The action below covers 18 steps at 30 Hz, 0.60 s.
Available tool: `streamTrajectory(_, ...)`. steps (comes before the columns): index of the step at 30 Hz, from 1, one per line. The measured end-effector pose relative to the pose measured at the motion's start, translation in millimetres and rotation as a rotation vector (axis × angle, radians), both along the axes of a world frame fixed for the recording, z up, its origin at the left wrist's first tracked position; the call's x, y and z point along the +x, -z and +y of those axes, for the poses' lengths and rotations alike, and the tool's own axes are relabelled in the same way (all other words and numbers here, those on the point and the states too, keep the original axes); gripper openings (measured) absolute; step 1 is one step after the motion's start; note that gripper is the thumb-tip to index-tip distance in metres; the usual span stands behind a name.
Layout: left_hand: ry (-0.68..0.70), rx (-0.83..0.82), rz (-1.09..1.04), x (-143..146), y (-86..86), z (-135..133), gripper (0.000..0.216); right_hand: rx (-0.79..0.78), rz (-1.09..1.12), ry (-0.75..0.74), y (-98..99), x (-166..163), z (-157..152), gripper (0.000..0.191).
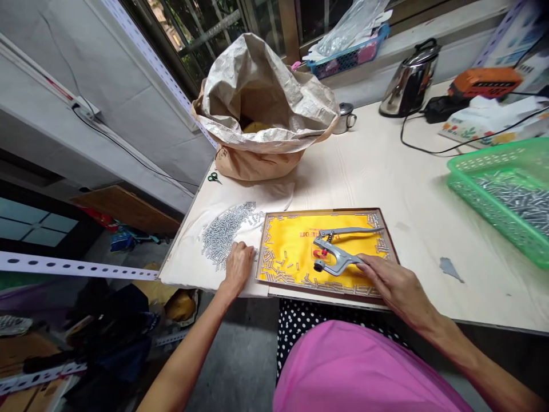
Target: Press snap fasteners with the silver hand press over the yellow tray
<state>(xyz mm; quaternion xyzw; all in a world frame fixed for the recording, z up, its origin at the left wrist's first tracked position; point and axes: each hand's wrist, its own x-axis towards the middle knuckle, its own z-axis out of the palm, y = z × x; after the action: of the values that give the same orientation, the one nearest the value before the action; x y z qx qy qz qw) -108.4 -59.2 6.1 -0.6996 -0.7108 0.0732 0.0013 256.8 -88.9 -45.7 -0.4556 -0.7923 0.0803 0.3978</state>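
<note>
My right hand [392, 289] grips the lower handle of grey metal pliers [338, 263]. The upper handle stands apart from it, with a spring between them, and the rounded jaw end points left. Below the pliers lies a shallow brown-rimmed tray [326, 211] with a yellow lining, small silver metal pieces scattered along its edges. My left hand [239, 266] is closed, its fingers curled down at the right edge of a heap of small silver metal pieces [223, 234], just left of the tray. Whatever lies between those fingertips is hidden.
A large open woven sack [261, 154] stands behind the heap, with green-handled scissors [213, 178] beside it. To the right are a green basket [484, 194] of metal pieces, a kettle [407, 83], a lidded cup [344, 119] and a tissue box [476, 125]. A black cable [424, 151] crosses the table.
</note>
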Motion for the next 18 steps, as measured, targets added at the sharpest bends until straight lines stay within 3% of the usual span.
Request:
streamTrajectory(5, 0.038, -0.048, 0.042, 1, 7.1, -2, 0.030, 0.045, -0.124, -0.025, -9.5, -1, 9, 0.030)
streamTrajectory(9, 0.007, 0.055, -0.064, -7, 7.0, -5, 0.027, 0.055, -0.226, -0.055, -17.6, -3, 16, 0.029)
streamTrajectory(13, -0.158, 0.225, -0.494, 3, -5.7, -5, 0.019, 0.083, -0.330, -0.081, -22.9, -6, 23, 0.029)
streamTrajectory(16, -0.270, 0.135, -0.896, 33, -14.7, -5, 0.024, 0.106, -0.401, -0.097, -23.3, -9, 29, 0.026)
streamTrajectory(18, -0.270, 0.056, -1.046, 58, -14.8, -6, 0.025, 0.116, -0.421, -0.113, -22.0, -13, 32, 0.024)
